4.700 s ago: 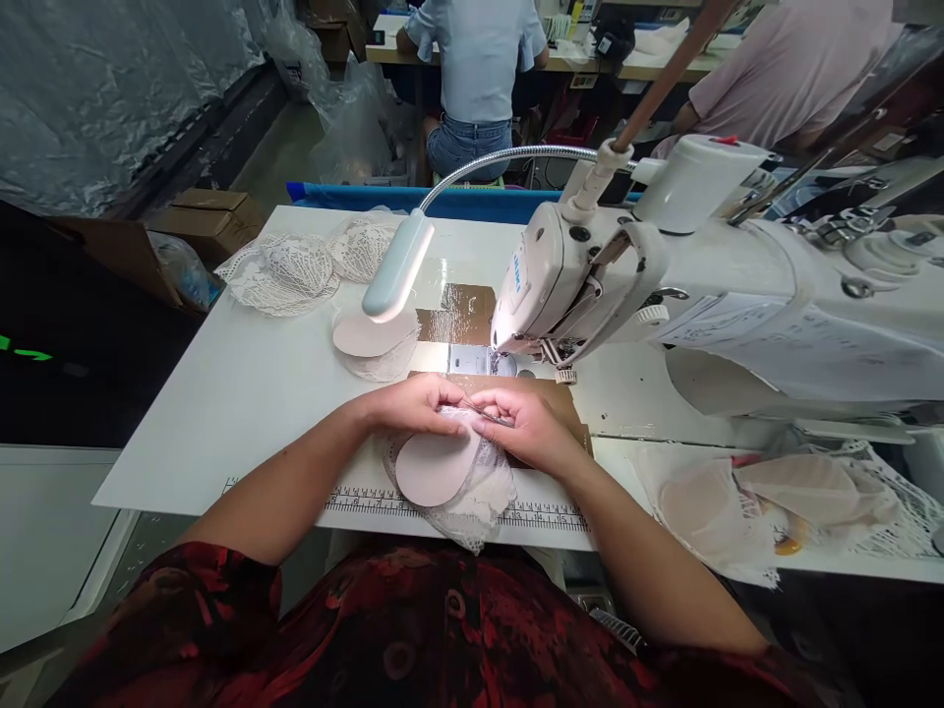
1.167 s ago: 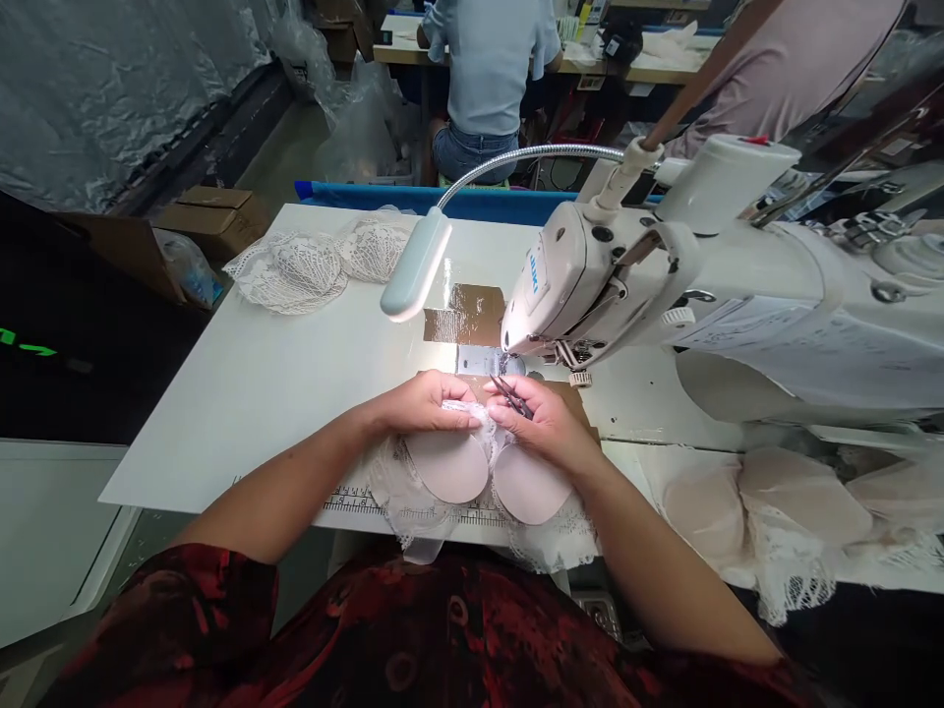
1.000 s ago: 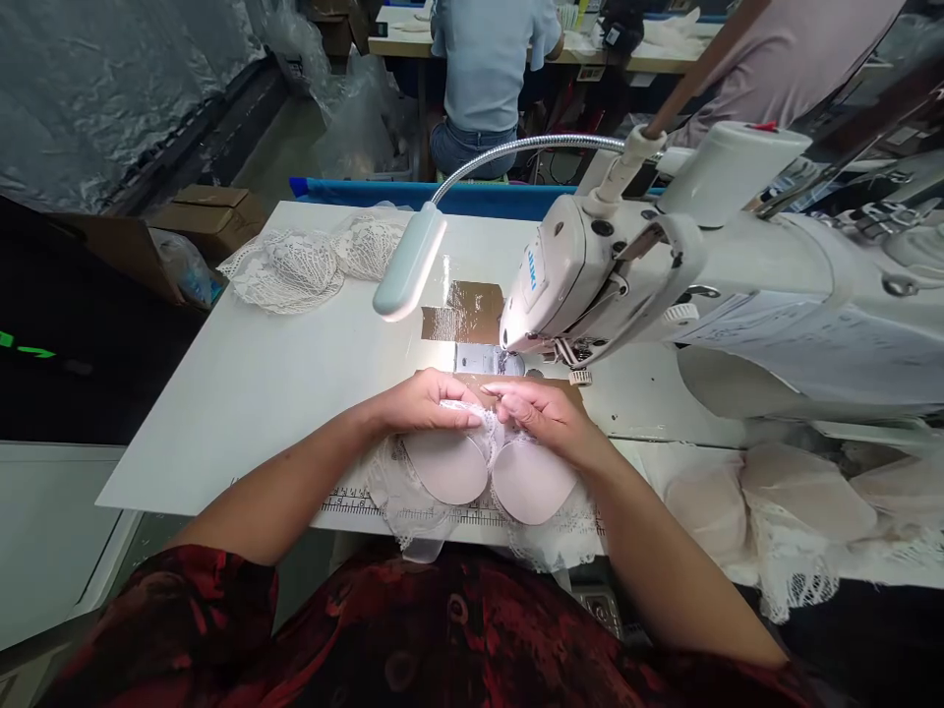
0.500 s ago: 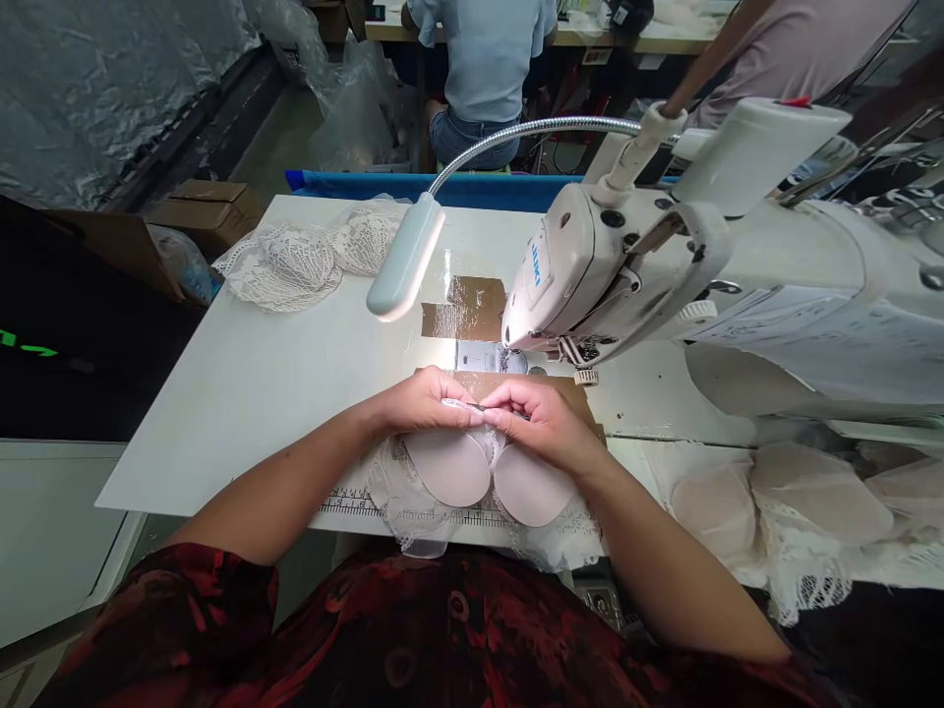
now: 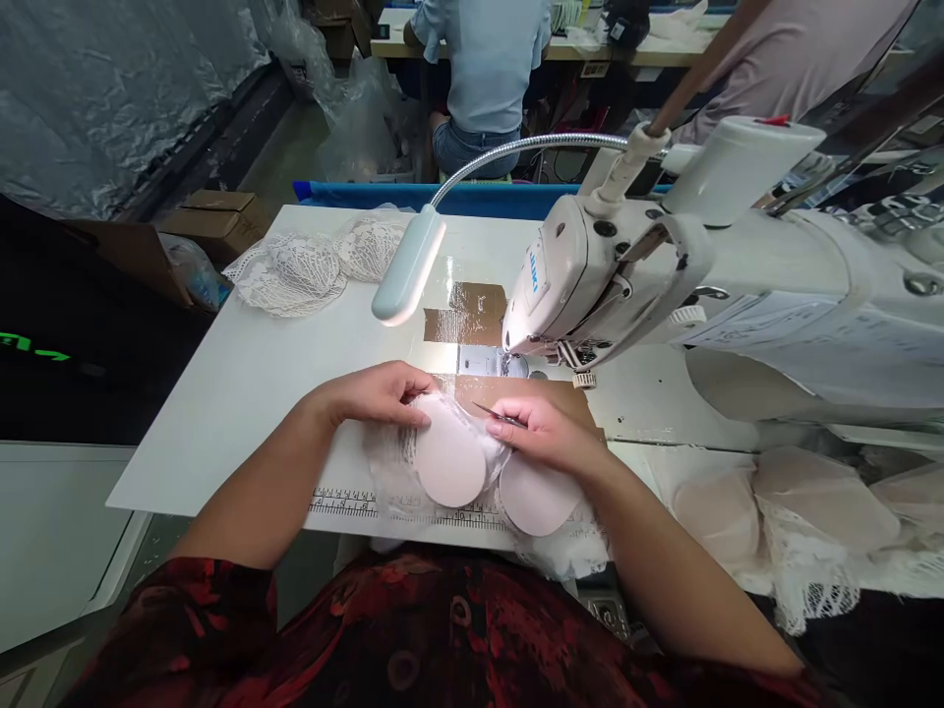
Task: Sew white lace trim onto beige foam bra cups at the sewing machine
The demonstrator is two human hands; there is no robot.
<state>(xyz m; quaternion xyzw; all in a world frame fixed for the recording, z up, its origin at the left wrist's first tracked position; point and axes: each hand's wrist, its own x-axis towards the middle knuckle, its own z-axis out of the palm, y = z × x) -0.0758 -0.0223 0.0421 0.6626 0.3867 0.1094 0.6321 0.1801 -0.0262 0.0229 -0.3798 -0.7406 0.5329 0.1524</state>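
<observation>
Two pale pink padded cups edged with white lace lie at the near edge of the white table (image 5: pixel 243 393). My left hand (image 5: pixel 376 393) grips the top of the left cup (image 5: pixel 448 462) and lifts it slightly. My right hand (image 5: pixel 542 433) rests on the right cup (image 5: pixel 538 497) with its fingers closed round small metal thread snips (image 5: pixel 498 416), blades pointing left towards the seam between the cups.
A white sewing machine (image 5: pixel 664 285) stands just beyond my hands, with a gooseneck lamp (image 5: pixel 407 267) lit over the needle plate. White lace cups (image 5: pixel 295 270) lie at the far left. More pink cups with lace (image 5: pixel 796 501) are heaped at the right. Other people sit behind the table.
My left hand has moved left and pulled the left cup up and away from the right one. My right hand has lowered onto the right cup, and the snips now show.
</observation>
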